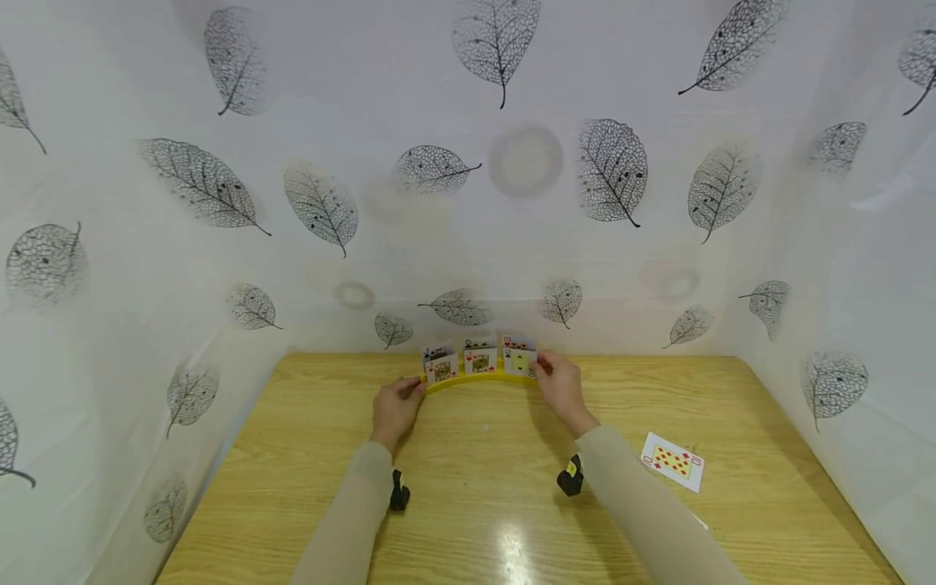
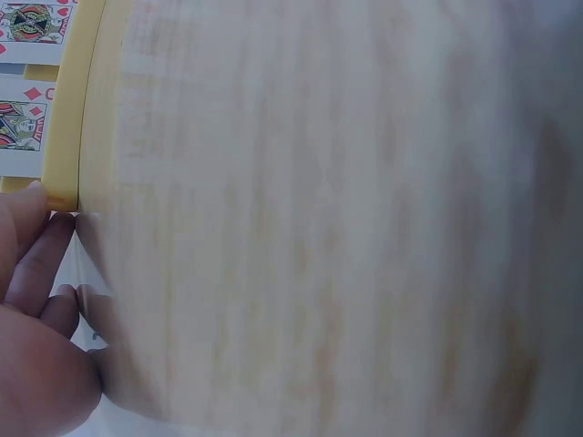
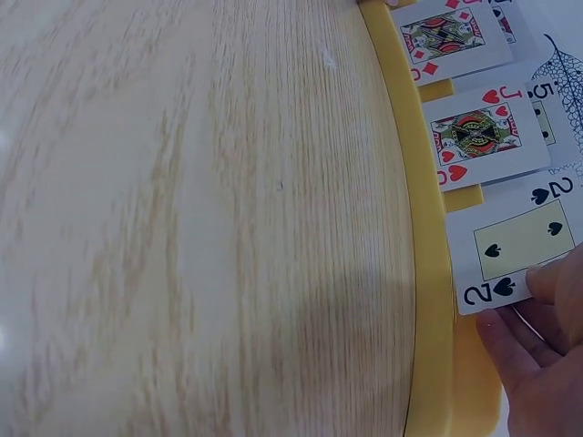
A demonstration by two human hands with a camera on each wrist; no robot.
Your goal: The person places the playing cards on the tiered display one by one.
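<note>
A curved yellow card holder [image 1: 462,379] stands near the table's back edge with playing cards upright in two rows. My left hand [image 1: 396,410] pinches the holder's left end between thumb and fingers. At the other end, my right hand [image 1: 561,388] pinches the lower right corner of the two of spades [image 3: 517,244], which stands in the front row. Beside that card are the jack of hearts [image 3: 478,137] and a face card of diamonds [image 3: 446,38]. Behind them, a five [image 3: 544,114] and other cards are partly hidden.
On the table [image 1: 475,471], a ten of diamonds [image 1: 673,461] lies face up to the right of my right forearm. A white curtain [image 1: 453,244] with leaf prints hangs behind the holder and along both sides. Black wrist cameras [image 1: 570,476] sit at my sleeves.
</note>
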